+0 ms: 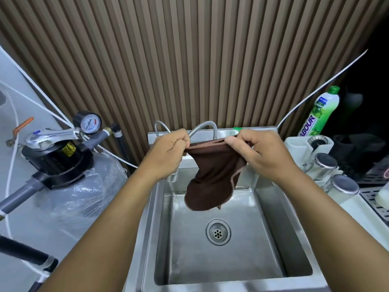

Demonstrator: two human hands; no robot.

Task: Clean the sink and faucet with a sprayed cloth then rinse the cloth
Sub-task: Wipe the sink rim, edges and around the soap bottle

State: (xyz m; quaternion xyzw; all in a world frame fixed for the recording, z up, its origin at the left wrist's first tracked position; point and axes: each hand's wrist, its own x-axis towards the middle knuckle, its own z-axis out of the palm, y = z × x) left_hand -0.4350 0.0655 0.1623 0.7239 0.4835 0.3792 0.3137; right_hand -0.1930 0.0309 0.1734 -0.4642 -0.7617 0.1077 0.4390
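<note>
A dark brown cloth (210,178) hangs over the steel sink (271,245), held by its top edge. My left hand (168,154) pinches the cloth's left corner and my right hand (261,152) pinches its right corner. The cloth's lower part droops in a fold above the basin. Behind the hands, the flexible metal faucet hose (205,126) arches over the sink's back ledge; its spout end (174,175) shows below my left hand. The round drain (218,232) lies in the basin floor. No water stream is visible.
A water filter tank (84,186) with a pressure gauge (90,123) and chrome lever stands to the left. A green dish soap bottle (322,112), a white holder and glass jars with metal lids (325,163) sit to the right. A slatted wall rises behind.
</note>
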